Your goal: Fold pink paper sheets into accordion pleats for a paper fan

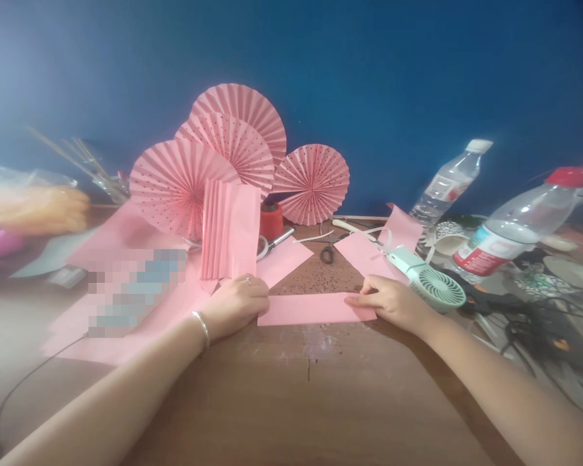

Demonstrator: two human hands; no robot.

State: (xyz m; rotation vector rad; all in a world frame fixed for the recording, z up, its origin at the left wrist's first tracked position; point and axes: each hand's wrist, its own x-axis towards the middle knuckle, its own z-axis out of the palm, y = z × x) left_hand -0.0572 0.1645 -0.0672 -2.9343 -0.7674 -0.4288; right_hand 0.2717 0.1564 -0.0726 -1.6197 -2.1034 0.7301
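Observation:
A narrow pink paper strip (311, 309) lies across the desk between my hands. My right hand (388, 301) pinches its right end between thumb and fingers. At the left end, my left hand (238, 301) is closed with its fingers bent over the paper; the fingertips are partly hidden. Right behind my left hand stands an accordion-pleated pink sheet (230, 226), its lower edge hidden by the hand. I cannot tell whether the hand touches it too. Pink pleated paper rosettes (184, 184), some with rows of punched holes, lean against the blue wall (393, 77).
A mint handheld fan (437, 285), a red-capped bottle (515, 226), a white-capped bottle (449, 181) and cables crowd the right. Loose pink sheets (150, 336) lie left. Tiny dark bits (315, 275) and a black ring-shaped thing (327, 254) lie behind the strip.

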